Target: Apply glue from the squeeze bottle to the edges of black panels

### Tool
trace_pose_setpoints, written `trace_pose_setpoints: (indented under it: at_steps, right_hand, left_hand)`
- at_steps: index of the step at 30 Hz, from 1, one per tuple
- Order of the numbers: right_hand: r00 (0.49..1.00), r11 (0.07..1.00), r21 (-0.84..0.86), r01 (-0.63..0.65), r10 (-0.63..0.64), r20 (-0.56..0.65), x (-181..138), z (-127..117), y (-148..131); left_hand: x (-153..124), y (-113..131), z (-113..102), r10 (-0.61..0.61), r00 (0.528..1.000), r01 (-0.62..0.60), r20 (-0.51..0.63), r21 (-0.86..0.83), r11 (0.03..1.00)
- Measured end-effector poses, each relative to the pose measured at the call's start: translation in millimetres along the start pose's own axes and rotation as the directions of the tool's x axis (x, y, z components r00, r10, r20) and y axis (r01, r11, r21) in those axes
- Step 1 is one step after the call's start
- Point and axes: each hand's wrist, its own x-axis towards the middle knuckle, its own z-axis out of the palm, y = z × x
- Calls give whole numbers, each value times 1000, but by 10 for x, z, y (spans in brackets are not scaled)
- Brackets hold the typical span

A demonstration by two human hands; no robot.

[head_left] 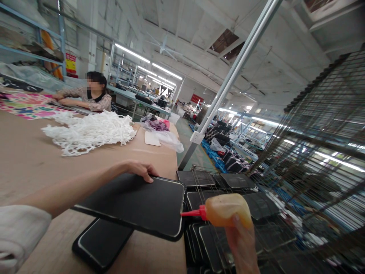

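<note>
My left hand [139, 170] rests on the far edge of a black flat panel [142, 205] with a pale glossy rim, fingers curled over it, holding it on the brown table [34, 163]. My right hand [242, 243] grips an orange squeeze bottle [228, 210] with a red nozzle. The nozzle tip touches the panel's right edge. A second black panel [101, 243] lies partly under the first one, nearer to me.
A heap of white cord [91, 131] lies farther along the table. Another person [91, 95] sits at the far end. Wire rack shelves [228, 190] to the right carry several black panels. A slanted metal pole [234, 72] rises beside the table.
</note>
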Motion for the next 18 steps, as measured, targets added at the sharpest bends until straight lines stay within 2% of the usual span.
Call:
trace_pose_setpoints:
  at_steps: [6, 8, 12, 18]
  right_hand:
    - [1000, 999, -44, 14, -13, 4, -47, -59, -5]
    - [1000, 997, -71, 9, -7, 24, -70, -73, -3]
    - [1000, 996, -85, 13, -15, -19, -82, -120, 41]
    - [992, 1000, -31, 2, -6, -125, -46, -213, 117]
  left_hand:
    - [-38, -35, 6, -47, 987, 3, -152, -275, 961]
    - [-38, -62, -5, -61, 990, 20, -128, -305, 952]
    - [-49, -113, -33, -57, 997, 42, -51, -256, 966]
    - [-101, -208, -37, -68, 991, 24, -115, -347, 938]
